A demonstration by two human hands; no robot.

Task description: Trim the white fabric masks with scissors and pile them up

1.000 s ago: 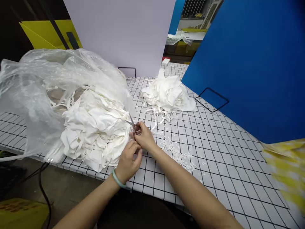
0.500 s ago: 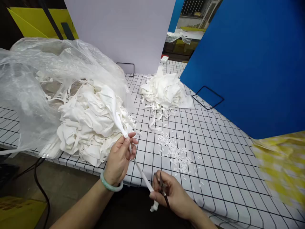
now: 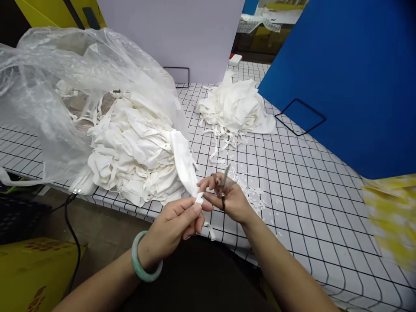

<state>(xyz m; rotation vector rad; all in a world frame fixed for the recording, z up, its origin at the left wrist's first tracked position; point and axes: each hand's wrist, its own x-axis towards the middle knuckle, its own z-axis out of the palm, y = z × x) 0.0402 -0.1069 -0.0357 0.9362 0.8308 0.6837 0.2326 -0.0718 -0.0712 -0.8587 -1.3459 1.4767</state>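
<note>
My left hand (image 3: 180,219), with a green bangle (image 3: 140,260) at the wrist, pinches the narrow end of a white fabric piece (image 3: 185,167). The wide part of that piece trails up onto the large heap of white fabric (image 3: 133,147). A short strap end (image 3: 210,232) hangs below my fingers. My right hand (image 3: 232,201) has its fingers around small scissors (image 3: 224,184), blades pointing up and away. Its fingertips meet the fabric just above my left thumb; whether they also grip it I cannot tell.
A clear plastic bag (image 3: 97,56) lies partly around the big heap. Farther back sits a smaller white fabric pile (image 3: 235,106), with tiny white snippets (image 3: 256,195) scattered nearer me. A blue panel (image 3: 351,86) and a pale panel (image 3: 172,34) stand on the grid-patterned tablecloth (image 3: 312,208).
My right hand has moved up and left with the scissors, from the strap's lower end to beside my left hand. My left hand has come slightly right and down, still pinching the fabric.
</note>
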